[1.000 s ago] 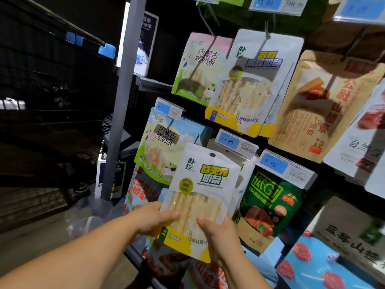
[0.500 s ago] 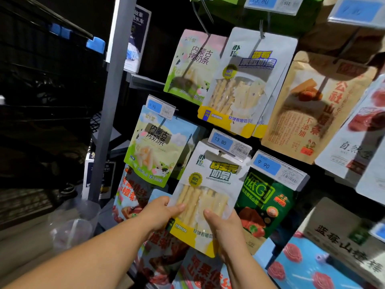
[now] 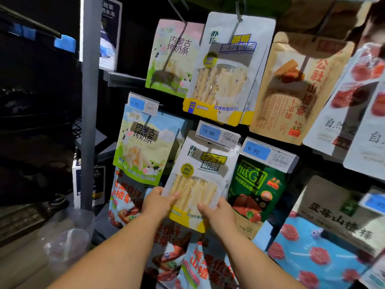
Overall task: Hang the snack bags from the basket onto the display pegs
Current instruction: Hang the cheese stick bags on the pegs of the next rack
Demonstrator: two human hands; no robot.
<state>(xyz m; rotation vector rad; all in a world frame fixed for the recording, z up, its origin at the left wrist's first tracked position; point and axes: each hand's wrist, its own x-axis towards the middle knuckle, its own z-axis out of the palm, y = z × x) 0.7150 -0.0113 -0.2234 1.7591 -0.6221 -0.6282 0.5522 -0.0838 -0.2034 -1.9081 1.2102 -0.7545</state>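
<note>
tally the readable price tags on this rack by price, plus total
9.90 tags: 2
13.80 tag: 1, just above the milk-stick bag held by the left hand and right hand
Total readable: 3
One more blue tag at far right is too blurred to read.

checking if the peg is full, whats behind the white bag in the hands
The white bag tucks its top behind the 13.80 tag; red bags show below it. The peg and anything directly behind are covered.
</note>
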